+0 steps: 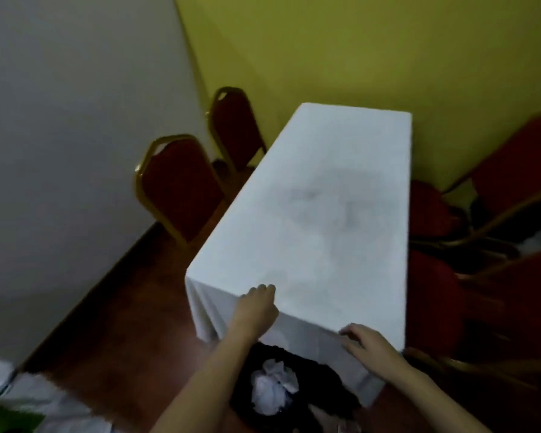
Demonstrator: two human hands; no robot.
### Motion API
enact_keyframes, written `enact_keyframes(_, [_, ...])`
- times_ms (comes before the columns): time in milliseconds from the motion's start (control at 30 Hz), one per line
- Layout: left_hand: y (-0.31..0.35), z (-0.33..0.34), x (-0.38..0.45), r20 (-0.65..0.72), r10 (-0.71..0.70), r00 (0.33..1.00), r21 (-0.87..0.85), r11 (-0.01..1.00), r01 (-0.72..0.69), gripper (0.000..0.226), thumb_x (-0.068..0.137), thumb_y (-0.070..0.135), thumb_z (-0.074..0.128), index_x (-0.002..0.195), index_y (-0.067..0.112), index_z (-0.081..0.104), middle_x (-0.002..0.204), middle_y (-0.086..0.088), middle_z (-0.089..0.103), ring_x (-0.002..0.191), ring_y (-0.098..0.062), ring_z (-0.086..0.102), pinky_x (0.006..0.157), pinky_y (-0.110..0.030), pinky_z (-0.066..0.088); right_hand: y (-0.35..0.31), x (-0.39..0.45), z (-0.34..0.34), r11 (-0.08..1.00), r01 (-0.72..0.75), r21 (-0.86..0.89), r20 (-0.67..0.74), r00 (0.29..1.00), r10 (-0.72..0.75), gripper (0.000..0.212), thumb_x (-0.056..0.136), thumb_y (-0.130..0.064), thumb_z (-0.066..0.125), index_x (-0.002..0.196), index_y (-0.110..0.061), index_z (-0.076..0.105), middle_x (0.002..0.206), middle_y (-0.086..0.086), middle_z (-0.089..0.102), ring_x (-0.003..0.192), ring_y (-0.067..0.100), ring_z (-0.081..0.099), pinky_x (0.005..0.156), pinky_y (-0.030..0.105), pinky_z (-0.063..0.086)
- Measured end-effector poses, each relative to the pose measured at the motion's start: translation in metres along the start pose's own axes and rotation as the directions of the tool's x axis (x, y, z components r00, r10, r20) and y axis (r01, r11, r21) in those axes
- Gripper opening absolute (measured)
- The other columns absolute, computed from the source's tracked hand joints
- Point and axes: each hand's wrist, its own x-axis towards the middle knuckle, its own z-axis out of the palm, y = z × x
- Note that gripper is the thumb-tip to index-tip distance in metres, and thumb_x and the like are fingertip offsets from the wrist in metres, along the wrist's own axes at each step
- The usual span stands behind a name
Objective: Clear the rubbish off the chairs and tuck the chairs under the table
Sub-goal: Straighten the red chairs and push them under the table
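Observation:
A long table (319, 195) under a white cloth runs away from me. My left hand (256, 307) rests on its near edge, fingers bent over the cloth. My right hand (369, 340) lies flat with fingers spread on the cloth at the near right corner. Neither hand holds anything. Below my arms a black bag (313, 385) holds crumpled white paper (274, 389). Two red chairs with gold frames stand along the table's left side, the nearer chair (177, 185) and the farther chair (231, 129), both pushed close. Red chairs (431, 292) stand on the right, pulled out.
A grey wall is on the left and a yellow wall behind the table. More red chairs (512, 173) crowd the far right. The floor (113, 323) is reddish brown. White cloth (47, 404) and something green (3, 417) show at the bottom left.

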Motion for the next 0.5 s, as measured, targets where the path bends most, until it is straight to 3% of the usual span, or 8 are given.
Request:
enact_keyframes(200, [0.102,-0.016,0.046,-0.037,0.234,0.972,0.044,0.972,-0.232,0.027,0.089,0.018,0.045,0.114,0.009,0.052,0.114,-0.008,0.061,0.104,-0.027,0.057,0.080,-0.035,0.047,0.046,-0.038,-0.078,0.994,-0.100,0.046,-0.235,0.966,0.108,0.029,0.089,-0.028,0.057,0.116,-0.017,0.059,0.101,-0.011,0.059,0.101,0.011,0.055,0.088,0.024,0.041])
enact_keyframes(333, [0.195,-0.022,0.060,-0.024,0.391,0.920,0.120,0.915,-0.385,0.029,0.091,0.021,0.044,0.117,0.009,0.051,0.117,-0.008,0.059,0.106,-0.027,0.056,0.081,-0.035,0.046,0.085,-0.071,-0.144,0.988,-0.140,0.058,-0.367,0.918,0.152,0.031,0.089,-0.035,0.054,0.118,-0.024,0.057,0.123,-0.002,0.058,0.114,0.015,0.055,0.098,0.033,0.045])
enact_keyframes(500, [0.331,-0.019,0.069,-0.016,0.501,0.865,0.171,0.854,-0.492,0.029,0.090,0.024,0.044,0.114,0.008,0.049,0.118,-0.011,0.057,0.110,-0.030,0.054,0.084,-0.039,0.046,0.158,-0.130,-0.224,0.983,-0.179,0.033,-0.456,0.873,0.175,0.034,0.092,-0.037,0.050,0.123,-0.025,0.054,0.127,-0.006,0.053,0.117,0.012,0.052,0.098,0.032,0.045])
